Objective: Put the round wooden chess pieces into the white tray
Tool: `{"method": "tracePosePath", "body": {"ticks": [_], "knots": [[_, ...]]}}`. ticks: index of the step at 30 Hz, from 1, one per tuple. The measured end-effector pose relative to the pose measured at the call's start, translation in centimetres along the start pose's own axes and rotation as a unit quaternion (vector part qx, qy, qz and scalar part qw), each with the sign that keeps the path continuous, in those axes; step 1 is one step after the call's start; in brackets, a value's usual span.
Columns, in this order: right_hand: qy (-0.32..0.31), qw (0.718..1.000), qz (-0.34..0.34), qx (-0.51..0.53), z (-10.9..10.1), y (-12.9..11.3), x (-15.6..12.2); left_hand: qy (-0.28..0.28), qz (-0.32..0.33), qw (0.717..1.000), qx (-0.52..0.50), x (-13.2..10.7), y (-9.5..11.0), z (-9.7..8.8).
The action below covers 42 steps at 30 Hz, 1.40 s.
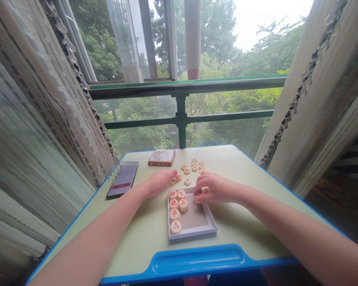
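An open shallow white box [212, 230] lies on the table, holding several round Chinese chess pieces [174, 215] with red characters along its left side. My left hand [158, 183] reaches in beyond the box's upper left corner, fingers stretched out, its tips beside two pieces [172, 181]. Over the box's upper right edge, my right hand [212, 186] is bent, thumb and fingers together; whatever is between the tips is hidden. Another piece [206, 190] shows in the gap of that hand; whether it is held, I cannot tell. Several more pieces [194, 168] are grouped behind the box.
A box lid or flat case [161, 157] lies at the back left of the table. A phone [123, 179] rests at the left edge. The table has a blue rim with a molded recess [198, 257] in front. Curtains hang on both sides; a green railing [181, 119] stands behind.
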State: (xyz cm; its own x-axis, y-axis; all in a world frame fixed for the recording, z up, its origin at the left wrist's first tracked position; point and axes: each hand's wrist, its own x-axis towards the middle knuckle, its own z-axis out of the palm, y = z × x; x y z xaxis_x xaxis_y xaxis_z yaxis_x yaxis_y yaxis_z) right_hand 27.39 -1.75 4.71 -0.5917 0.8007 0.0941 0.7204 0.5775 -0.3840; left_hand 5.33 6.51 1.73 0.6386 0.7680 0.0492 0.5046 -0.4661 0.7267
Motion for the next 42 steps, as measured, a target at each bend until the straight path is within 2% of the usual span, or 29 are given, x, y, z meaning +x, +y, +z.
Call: {"method": "tracePosePath", "body": {"ticks": [4, 10, 17, 22, 25, 35, 42], "knots": [[-0.028, 1.0, 0.005, 0.013, -0.1, -0.2, -0.1, -0.011, -0.006, 1.0, 0.002, -0.1, 0.3, -0.1], [-0.033, 0.997, 0.06, 0.035, -0.2, -0.5, -0.3, -0.014, -0.009, 1.0, 0.019, -0.1, 0.3, -0.1], [-0.014, 1.0, -0.006, -0.026, -0.1, -0.8, -0.6, -0.012, 0.004, 1.0, 0.022, 0.1, 0.0, 0.0], [-0.055, 0.998, -0.02, -0.03, -0.3, -1.2, -0.8, -0.005, 0.003, 1.0, 0.021, 0.0, 0.0, 0.0], [-0.06, 0.997, -0.023, -0.037, -0.2, -1.2, -0.8, -0.011, 0.002, 1.0, 0.02, 0.0, 0.0, -0.1], [-0.072, 0.996, -0.058, -0.019, 0.2, -1.8, -0.6, -0.01, 0.002, 1.0, 0.023, -0.1, 0.1, -0.1], [-0.085, 0.995, -0.057, 0.019, 0.3, -1.8, -0.6, -0.015, -0.011, 1.0, 0.002, -0.2, 0.3, -0.2]]}}
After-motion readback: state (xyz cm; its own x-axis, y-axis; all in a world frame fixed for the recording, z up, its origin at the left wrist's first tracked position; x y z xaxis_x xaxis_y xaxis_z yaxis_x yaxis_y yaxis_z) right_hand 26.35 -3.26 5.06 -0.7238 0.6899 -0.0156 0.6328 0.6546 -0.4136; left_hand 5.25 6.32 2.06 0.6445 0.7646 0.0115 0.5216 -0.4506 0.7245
